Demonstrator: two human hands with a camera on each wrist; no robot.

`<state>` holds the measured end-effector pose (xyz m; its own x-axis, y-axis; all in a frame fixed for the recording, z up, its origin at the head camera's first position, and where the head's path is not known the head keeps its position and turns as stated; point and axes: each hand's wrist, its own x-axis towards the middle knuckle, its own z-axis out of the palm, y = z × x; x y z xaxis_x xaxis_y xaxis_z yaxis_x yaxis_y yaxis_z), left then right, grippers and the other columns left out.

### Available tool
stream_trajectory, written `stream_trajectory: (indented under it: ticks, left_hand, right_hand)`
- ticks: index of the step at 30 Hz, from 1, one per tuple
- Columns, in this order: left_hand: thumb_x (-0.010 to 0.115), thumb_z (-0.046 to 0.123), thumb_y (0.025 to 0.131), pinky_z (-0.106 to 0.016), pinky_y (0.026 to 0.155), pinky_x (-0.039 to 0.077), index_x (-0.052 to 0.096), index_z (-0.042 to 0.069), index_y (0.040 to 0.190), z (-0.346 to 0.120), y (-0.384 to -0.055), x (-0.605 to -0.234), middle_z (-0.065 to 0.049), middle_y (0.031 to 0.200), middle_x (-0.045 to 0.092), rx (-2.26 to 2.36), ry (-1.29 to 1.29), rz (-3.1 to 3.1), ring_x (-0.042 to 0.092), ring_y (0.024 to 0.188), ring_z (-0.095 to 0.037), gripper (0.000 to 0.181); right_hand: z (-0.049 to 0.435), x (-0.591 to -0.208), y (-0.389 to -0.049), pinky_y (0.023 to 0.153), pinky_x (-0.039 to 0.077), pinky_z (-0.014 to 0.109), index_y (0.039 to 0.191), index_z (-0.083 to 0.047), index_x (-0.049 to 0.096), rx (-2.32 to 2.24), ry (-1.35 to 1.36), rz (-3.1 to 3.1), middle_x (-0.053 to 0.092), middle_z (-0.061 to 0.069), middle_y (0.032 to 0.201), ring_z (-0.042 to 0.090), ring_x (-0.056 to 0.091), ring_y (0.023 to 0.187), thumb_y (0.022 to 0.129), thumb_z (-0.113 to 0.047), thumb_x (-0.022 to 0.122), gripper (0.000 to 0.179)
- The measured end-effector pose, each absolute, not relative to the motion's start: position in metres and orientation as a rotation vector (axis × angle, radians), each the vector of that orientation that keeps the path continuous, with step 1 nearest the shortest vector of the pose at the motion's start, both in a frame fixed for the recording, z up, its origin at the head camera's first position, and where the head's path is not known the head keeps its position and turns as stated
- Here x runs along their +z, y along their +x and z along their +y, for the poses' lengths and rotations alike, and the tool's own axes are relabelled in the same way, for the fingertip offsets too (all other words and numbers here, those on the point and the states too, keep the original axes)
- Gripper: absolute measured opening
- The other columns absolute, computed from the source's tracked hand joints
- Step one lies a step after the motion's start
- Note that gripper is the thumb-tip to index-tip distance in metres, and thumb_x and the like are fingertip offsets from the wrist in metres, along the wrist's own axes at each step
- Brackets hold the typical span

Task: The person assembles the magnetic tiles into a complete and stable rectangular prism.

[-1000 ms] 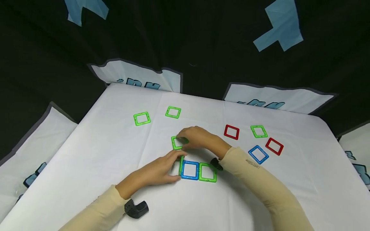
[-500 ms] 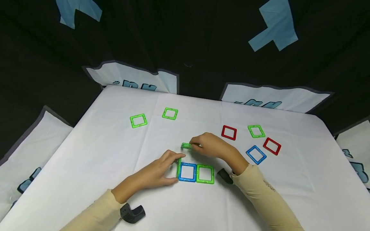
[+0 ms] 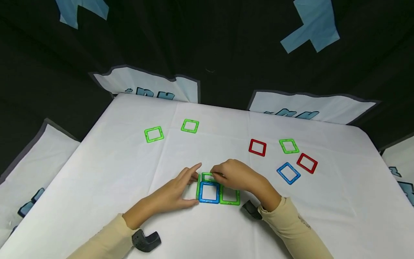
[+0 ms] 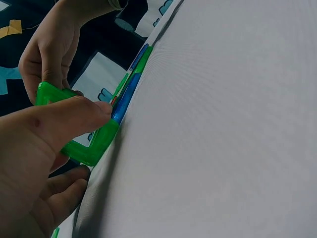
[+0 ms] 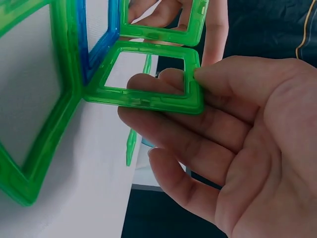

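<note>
Backdrop: black cloth [image 3: 226, 43] hanging beyond the work
Surface: white-covered table [image 3: 106, 187], with the tiles near its middle
Left hand: this hand [image 3: 173, 190] grips the side green tile [image 4: 101, 141] upright along the left edge of the blue tile [image 3: 209, 202]; a light, steady hold looks best, since pressing inward could tip it
Right hand: this hand [image 3: 237, 176] pinches the far green tile [image 5: 143, 101] between thumb and fingers, on the blue tile's far edge; lowering its bottom edge squarely, then closing the corner against the side green tile, should give the cleanest join
Flat pair: blue tile and flat green tile [image 3: 229, 203] lying edge to edge; better not nudged by the wrist above
Frames: glossy, translucent plastic, square with rounded corners and open centres
Corner gap: the two raised tiles stand close; whether they touch, I cannot tell
</note>
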<state>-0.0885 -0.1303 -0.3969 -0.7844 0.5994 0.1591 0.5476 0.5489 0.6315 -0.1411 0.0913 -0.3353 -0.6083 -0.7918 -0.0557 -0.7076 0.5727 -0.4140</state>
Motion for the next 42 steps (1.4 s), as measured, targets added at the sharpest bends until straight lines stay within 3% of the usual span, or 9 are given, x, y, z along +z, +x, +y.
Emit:
stream_trajectory:
  ticks: [5,15,32,37,42]
  left_hand:
    - [0.073,0.023,0.076,-0.03,0.096,0.043,0.01,0.011,0.146,-0.133,-0.09,-0.394,-0.003,0.12,0.044,1.066,1.016,2.71,0.052,0.109,-0.014,0.095]
    - [0.073,0.023,0.076,-0.03,0.095,0.044,0.013,0.011,0.145,-0.137,-0.09,-0.392,-0.003,0.119,0.043,1.078,1.016,2.711,0.052,0.109,-0.013,0.092]
    - [0.071,0.023,0.079,-0.03,0.093,0.046,0.028,0.018,0.143,-0.14,-0.089,-0.394,0.0,0.123,0.04,1.088,1.064,2.67,0.05,0.11,-0.011,0.077]
    - [0.07,0.025,0.079,-0.03,0.093,0.045,0.026,0.019,0.143,-0.135,-0.087,-0.396,0.0,0.124,0.039,1.066,1.046,2.656,0.048,0.11,-0.01,0.077]
    - [0.07,0.026,0.079,-0.029,0.091,0.045,0.027,0.019,0.143,-0.133,-0.087,-0.397,0.0,0.124,0.04,1.053,1.064,2.661,0.048,0.108,-0.009,0.077]
  right_hand:
    - [0.089,-0.334,-0.142,0.064,0.047,0.018,0.095,-0.007,0.069,-0.545,-1.268,2.565,0.065,-0.003,0.077,0.003,0.051,0.064,0.09,-0.013,0.054,0.017]
    - [0.083,-0.333,-0.146,0.074,0.052,0.024,0.104,-0.005,0.068,-0.583,-1.254,2.504,0.07,0.001,0.092,0.005,0.06,0.076,0.09,-0.013,0.055,0.02]
    - [0.09,-0.336,-0.157,0.077,0.05,0.023,0.108,-0.009,0.067,-0.653,-1.173,2.382,0.069,-0.001,0.099,0.006,0.059,0.082,0.092,-0.023,0.053,0.025]
    - [0.093,-0.334,-0.178,0.082,0.05,0.028,0.11,-0.012,0.066,-0.631,-1.106,2.364,0.067,-0.001,0.105,0.011,0.059,0.091,0.092,-0.031,0.053,0.029]
    - [0.069,-0.322,-0.221,0.089,0.048,0.036,0.118,-0.007,0.06,-0.471,-1.083,2.429,0.064,0.006,0.113,0.02,0.059,0.103,0.092,-0.03,0.054,0.035]
